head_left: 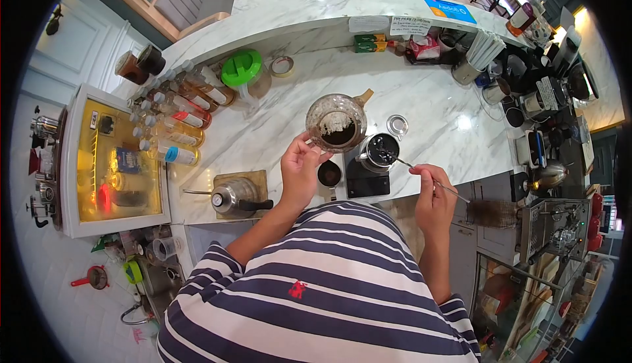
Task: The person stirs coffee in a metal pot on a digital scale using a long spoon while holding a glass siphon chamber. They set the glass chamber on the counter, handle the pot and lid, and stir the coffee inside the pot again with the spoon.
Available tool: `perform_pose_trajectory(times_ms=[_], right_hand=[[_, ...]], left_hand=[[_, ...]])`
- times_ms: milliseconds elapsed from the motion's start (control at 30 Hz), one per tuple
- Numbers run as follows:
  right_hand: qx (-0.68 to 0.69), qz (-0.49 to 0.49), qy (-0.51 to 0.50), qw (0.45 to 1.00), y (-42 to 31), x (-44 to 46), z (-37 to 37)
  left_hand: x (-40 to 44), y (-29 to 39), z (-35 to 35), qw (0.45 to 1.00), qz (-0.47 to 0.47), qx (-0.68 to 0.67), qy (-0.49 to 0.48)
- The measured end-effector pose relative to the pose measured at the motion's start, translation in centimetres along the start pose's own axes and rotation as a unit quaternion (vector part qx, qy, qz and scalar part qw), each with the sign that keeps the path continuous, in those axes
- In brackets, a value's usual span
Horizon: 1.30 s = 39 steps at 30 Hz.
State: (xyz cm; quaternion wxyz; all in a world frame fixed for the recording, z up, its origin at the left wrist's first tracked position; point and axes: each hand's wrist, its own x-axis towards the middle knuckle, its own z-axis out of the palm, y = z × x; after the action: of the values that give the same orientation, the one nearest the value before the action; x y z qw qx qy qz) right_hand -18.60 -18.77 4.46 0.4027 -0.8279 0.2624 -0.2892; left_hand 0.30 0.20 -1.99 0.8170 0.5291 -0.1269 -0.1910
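The left hand (301, 171) has its fingers against the near side of the glass pitcher (337, 132), which contains dark liquid; whether they grip it cannot be told. The right hand (436, 195) is closed around a thin metal utensil (413, 166), its far end inside a metal cup (376, 165) with dark contents. The cup is located on the counter (263, 140) side nearest the person, right of the pitcher, adjoining a black scale (368, 186).

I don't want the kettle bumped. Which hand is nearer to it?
Left. The left hand is at the glass pot, up and to the right of the kettle in the picture; the right hand is much farther right, beyond the black scale.
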Motion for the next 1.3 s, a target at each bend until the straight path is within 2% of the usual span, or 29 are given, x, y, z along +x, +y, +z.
perform_pose_trajectory(times_ms=[100, 300, 400, 800, 900, 1100, 1200, 1300], right_hand=[[-0.025, 0.004, 0.023, 0.999, 0.1, 0.0, -0.2], [-0.009, -0.020, 0.007, 1.000, 0.0, -0.2, 0.1], [-0.035, -0.036, 0.040, 0.998, 0.5, 0.0, 0.1], [0.002, -0.045, 0.008, 0.999, 1.0, 0.8, 0.1], [-0.014, 0.004, -0.001, 1.000, 0.4, 0.7, -0.5], [0.001, -0.017, -0.010, 1.000, 0.7, 0.6, -0.1], [-0.016, 0.008, -0.001, 1.000, 0.2, 0.6, -0.3], [-0.010, -0.020, 0.011, 1.000, 0.3, 0.8, -0.1]], left_hand=[[-0.3, 0.0, 0.1, 1.000, 0.005, 0.007, 0.000], [-0.3, -0.2, 0.0, 1.000, 0.005, 0.017, 0.005], [-0.5, -0.1, 0.2, 1.000, 0.004, 0.015, 0.007], [-0.4, -0.4, 0.1, 1.000, 0.008, 0.022, 0.018], [-0.5, -0.6, 0.3, 1.000, 0.004, 0.018, 0.021], [-0.1, -0.6, 0.1, 1.000, -0.014, 0.013, 0.011], [-0.1, -0.5, 0.3, 1.000, -0.011, 0.021, 0.010], [-0.2, -0.4, 0.4, 0.999, -0.008, 0.029, 0.009]])
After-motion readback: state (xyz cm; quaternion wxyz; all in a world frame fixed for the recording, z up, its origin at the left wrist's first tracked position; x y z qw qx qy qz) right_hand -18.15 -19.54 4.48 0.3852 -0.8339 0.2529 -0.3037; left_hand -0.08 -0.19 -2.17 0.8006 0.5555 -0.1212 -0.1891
